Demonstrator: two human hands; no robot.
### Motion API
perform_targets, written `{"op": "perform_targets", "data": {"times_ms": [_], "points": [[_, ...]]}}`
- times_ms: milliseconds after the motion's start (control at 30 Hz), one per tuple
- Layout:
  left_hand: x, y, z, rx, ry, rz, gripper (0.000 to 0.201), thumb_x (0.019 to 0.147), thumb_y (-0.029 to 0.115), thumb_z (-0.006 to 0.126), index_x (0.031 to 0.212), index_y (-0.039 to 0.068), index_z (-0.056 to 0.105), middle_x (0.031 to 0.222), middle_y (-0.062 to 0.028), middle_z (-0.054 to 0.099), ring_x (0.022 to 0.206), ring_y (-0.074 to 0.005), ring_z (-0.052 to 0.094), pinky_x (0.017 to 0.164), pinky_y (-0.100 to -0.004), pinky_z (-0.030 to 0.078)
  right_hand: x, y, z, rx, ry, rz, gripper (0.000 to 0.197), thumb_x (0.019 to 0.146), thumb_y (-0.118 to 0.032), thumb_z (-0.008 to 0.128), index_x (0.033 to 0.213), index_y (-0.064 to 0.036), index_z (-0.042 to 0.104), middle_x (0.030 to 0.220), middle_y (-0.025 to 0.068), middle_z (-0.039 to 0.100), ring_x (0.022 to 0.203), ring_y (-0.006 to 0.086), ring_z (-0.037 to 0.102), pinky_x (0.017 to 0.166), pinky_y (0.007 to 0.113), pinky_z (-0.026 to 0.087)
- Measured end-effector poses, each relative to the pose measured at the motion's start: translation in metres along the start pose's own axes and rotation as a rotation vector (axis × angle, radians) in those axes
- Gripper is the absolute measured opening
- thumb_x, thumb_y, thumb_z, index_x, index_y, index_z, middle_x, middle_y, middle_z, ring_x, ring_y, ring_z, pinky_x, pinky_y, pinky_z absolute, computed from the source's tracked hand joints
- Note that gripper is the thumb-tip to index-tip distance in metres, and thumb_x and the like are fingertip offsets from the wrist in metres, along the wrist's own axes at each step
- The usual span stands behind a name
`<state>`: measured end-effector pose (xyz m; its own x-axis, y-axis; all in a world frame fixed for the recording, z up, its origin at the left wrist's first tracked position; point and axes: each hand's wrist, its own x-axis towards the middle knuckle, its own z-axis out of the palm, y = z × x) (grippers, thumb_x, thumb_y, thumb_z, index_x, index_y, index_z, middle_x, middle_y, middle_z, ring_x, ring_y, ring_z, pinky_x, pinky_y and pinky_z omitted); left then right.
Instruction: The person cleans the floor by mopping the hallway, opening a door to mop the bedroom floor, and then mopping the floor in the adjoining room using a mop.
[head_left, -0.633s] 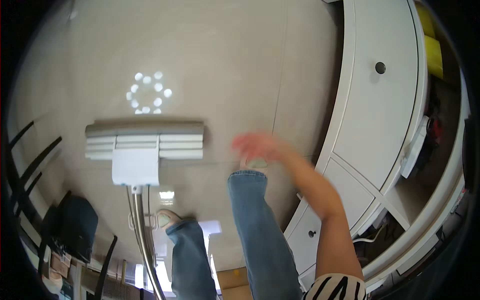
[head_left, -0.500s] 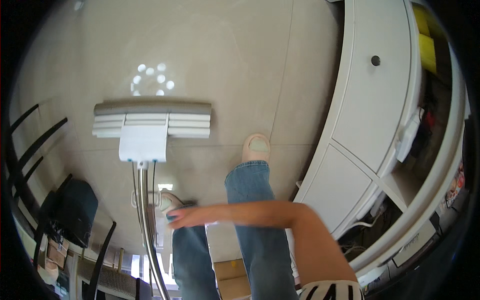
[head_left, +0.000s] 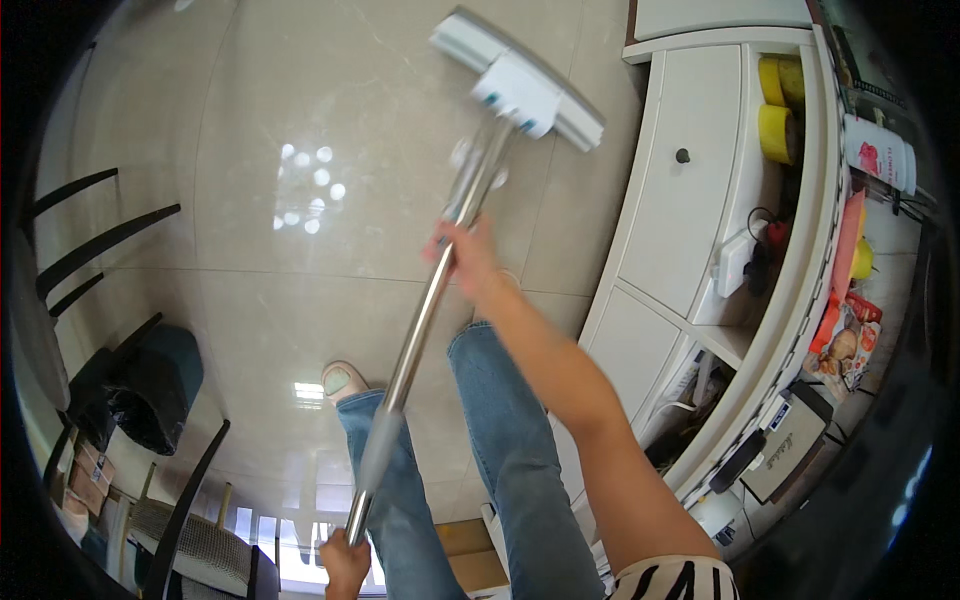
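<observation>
A sponge mop (head_left: 520,92) with a wide white head and a long metal pole slants across the view, its head at the upper right over the glossy tiled floor (head_left: 260,200). My right hand (head_left: 470,252) is wrapped round the pole below the head, somewhat blurred. Lower down, near the bottom edge, my left hand (head_left: 345,562) grips the pole's other end. A grey sleeve sits on the pole between my hands. Whether the head presses on the floor I cannot tell.
A white cabinet (head_left: 675,200) with drawers and open shelves runs along the right, holding yellow tape rolls (head_left: 775,134) and a white power strip (head_left: 737,262). At left stand a black bin (head_left: 150,390) and dark chair legs (head_left: 110,245). A cardboard box (head_left: 470,550) lies behind my legs.
The mop head has swung from the left to the upper right, and the pole now leans right. My right hand, earlier beside the pole, now holds it; my left hand has come into view.
</observation>
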<state>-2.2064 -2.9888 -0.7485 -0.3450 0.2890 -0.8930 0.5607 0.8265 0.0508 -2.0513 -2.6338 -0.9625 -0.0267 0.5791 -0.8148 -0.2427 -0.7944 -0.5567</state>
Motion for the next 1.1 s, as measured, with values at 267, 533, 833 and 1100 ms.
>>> {"op": "perform_targets", "data": {"times_ms": [267,533,833,1100], "points": [[0.03,0.111,-0.022,0.086,-0.072,0.18,0.02,0.06,0.017,0.059,0.07,0.002,0.05,0.063,-0.0191,0.054,0.059,-0.0343,0.054,0.056,-0.0412,0.043,0.05,-0.06,-0.079,-0.246,0.225,-0.251,0.025,0.073,-0.003,0.05,0.093,-0.0052,0.036,0.069,0.0071,0.045,0.052,0.0143,0.047,0.041,0.027,0.046],[-0.024,0.029,-0.076,0.276,-0.207,0.224,0.028,0.062,0.023,0.061,0.072,-0.001,0.051,0.066,-0.0188,0.054,0.062,-0.0331,0.054,0.058,-0.0405,0.042,-0.069,0.06,-0.121,-0.045,0.434,-0.099,0.024,0.074,-0.004,0.043,0.094,-0.01,0.033,0.065,0.0043,0.04,0.041,0.0147,0.042,0.033,0.028,0.038],[-0.203,-0.293,-0.145,0.057,-0.408,-0.513,0.038,0.069,0.033,0.057,0.091,0.003,0.053,0.072,-0.0177,0.056,0.068,-0.0256,0.056,0.061,-0.04,0.041,-0.296,0.247,0.058,-0.082,0.189,0.457,0.037,0.077,-0.003,0.04,0.104,-0.0157,0.018,0.071,0.0096,0.04,0.041,0.0184,0.046,0.033,0.032,0.043],[-0.202,-0.202,-0.163,0.077,-0.157,-0.1,0.041,0.071,0.037,0.055,0.097,0.005,0.053,0.079,-0.0146,0.059,0.076,-0.0264,0.055,0.07,-0.0375,0.04,-0.214,0.189,0.116,-0.33,-0.268,-0.064,0.057,0.079,-0.013,0.047,0.122,-0.0067,0.012,0.088,0.0102,0.048,0.073,0.0182,0.052,0.065,0.03,0.044]]}}
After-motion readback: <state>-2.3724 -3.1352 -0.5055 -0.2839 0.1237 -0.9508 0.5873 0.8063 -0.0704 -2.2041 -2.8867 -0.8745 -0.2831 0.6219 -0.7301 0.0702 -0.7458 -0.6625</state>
